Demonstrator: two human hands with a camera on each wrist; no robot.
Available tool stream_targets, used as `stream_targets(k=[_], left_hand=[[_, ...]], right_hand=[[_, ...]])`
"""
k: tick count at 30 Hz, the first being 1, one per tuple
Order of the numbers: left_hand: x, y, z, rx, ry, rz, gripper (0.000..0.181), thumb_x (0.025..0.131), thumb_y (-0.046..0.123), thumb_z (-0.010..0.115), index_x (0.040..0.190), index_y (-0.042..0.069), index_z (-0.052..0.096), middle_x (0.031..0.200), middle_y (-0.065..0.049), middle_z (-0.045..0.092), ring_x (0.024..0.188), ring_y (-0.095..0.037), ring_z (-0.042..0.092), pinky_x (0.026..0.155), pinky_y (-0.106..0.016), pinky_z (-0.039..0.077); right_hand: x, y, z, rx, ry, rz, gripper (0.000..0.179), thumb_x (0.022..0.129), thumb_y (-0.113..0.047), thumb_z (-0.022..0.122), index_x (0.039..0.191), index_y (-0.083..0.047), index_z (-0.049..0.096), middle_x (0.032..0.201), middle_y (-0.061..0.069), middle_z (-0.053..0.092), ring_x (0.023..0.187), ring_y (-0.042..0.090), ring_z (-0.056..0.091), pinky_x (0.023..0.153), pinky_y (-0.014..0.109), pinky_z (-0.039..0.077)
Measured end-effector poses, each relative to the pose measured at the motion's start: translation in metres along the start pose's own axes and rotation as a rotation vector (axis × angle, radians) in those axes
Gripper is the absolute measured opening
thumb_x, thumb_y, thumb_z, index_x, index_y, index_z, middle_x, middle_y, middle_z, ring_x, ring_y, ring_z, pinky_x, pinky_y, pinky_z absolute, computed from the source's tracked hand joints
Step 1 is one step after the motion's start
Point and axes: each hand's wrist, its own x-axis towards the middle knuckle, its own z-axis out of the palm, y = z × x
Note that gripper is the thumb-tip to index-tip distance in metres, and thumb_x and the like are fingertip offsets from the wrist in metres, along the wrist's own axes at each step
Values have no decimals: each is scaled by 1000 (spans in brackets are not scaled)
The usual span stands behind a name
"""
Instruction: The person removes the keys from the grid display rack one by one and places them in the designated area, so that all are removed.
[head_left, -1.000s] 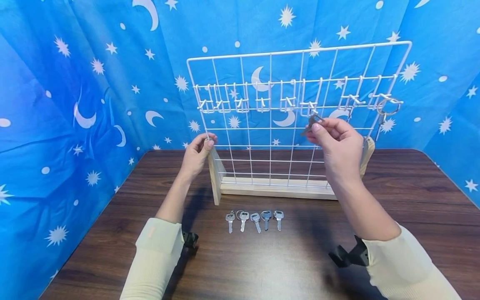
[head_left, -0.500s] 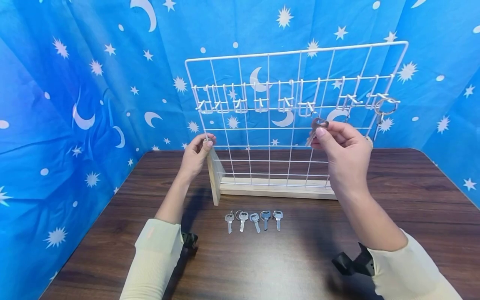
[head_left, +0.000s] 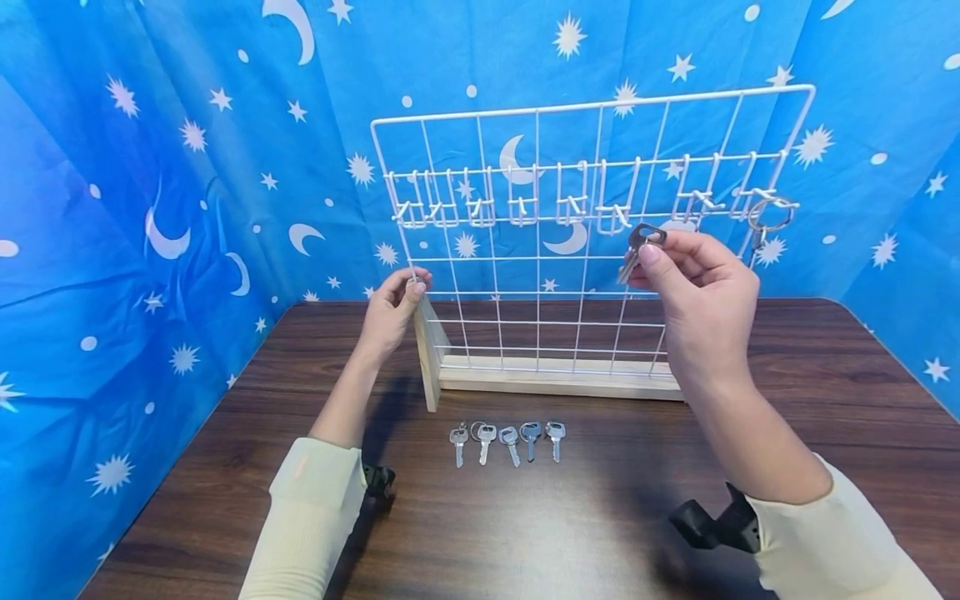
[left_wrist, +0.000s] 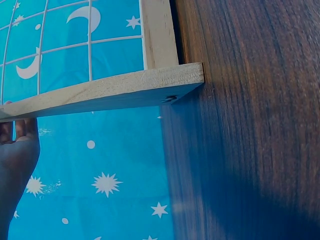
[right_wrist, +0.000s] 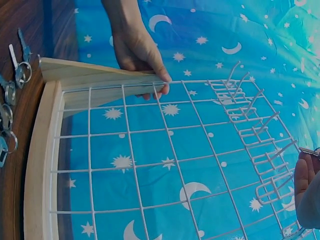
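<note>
My left hand [head_left: 392, 312] grips the left side of a white wire grid rack [head_left: 517, 321], at the top of its wooden side support [head_left: 426, 342]. In the right wrist view its thumb lies over the frame wire and fingertips show behind. My right hand [head_left: 708, 304] pinches a metal key [head_left: 645, 236] between thumb and fingers, in front of the grid. The key is just right of and below a white hook [head_left: 615, 215], apart from it. At the far right, a key ring [head_left: 771, 214] hangs on the end hook.
Several silver keys [head_left: 512, 442] with rings lie in a row on the dark wooden table [head_left: 525, 525], before the rack's wooden base [head_left: 555, 382]. Several white hooks [head_left: 522, 208] line the grid's upper part. A blue curtain [head_left: 187, 250] with stars and moons hangs behind.
My right hand has moved to the right with the key, away from the hook it was close to. The left hand has kept its hold on the rack.
</note>
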Motion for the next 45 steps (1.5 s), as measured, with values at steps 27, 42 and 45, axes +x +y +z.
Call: stream_targets(k=[27, 42, 45], left_hand=[[-1, 1, 0, 34, -1, -7, 26, 95, 2, 48, 116, -13, 50, 118, -31, 51, 103, -13, 55, 95, -33, 42], [-1, 2, 0, 18, 2, -10, 26, 95, 2, 48, 116, -14, 50, 118, -31, 52, 106, -19, 55, 96, -33, 41], [-1, 2, 0, 17, -1, -10, 26, 95, 2, 49, 116, -14, 50, 119, -32, 51, 108, -22, 54, 97, -33, 41]], right_hand=[[-29, 12, -18, -376, -135, 136, 12, 85, -1, 65, 96, 3, 64, 86, 0, 68, 73, 11, 65, 69, 20, 52], [-42, 29, -26, -513, -198, 182, 18, 87, -4, 63, 102, 6, 59, 77, 1, 65, 69, 10, 65, 69, 20, 53], [-44, 33, -27, -516, -202, 213, 19, 87, -3, 63, 103, 7, 58, 76, -3, 65, 68, 9, 65, 69, 20, 53]])
